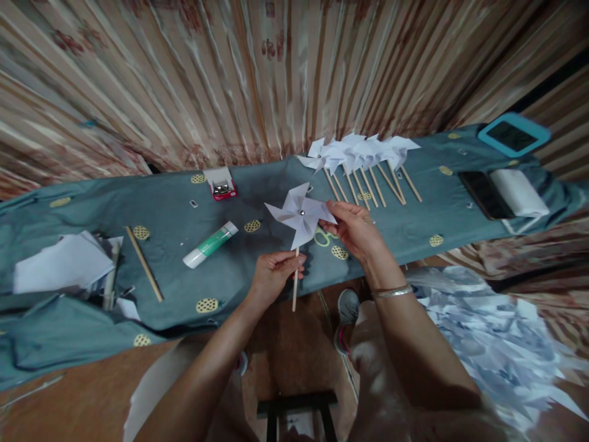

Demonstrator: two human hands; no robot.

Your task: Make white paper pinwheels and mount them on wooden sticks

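Note:
A white paper pinwheel (pixel 300 216) on a thin wooden stick hangs over the front edge of a table covered in teal cloth (pixel 175 209). My left hand (pixel 272 273) is closed round the stick below the paper wheel. My right hand (pixel 354 228) pinches the wheel's right blade between thumb and fingers. A silver pin head shows at the wheel's centre. Green-handled scissors (pixel 324 236) lie on the cloth just under my right hand.
Several finished pinwheels (pixel 363 156) lie in a row at the back. A glue stick (pixel 210 244), a red pin box (pixel 222 186), a loose stick (pixel 144 263), white paper (pixel 62 264), a phone (pixel 483 193) and a blue-framed tablet (pixel 513 134) lie on the cloth. Paper scraps (pixel 497 344) cover the floor at right.

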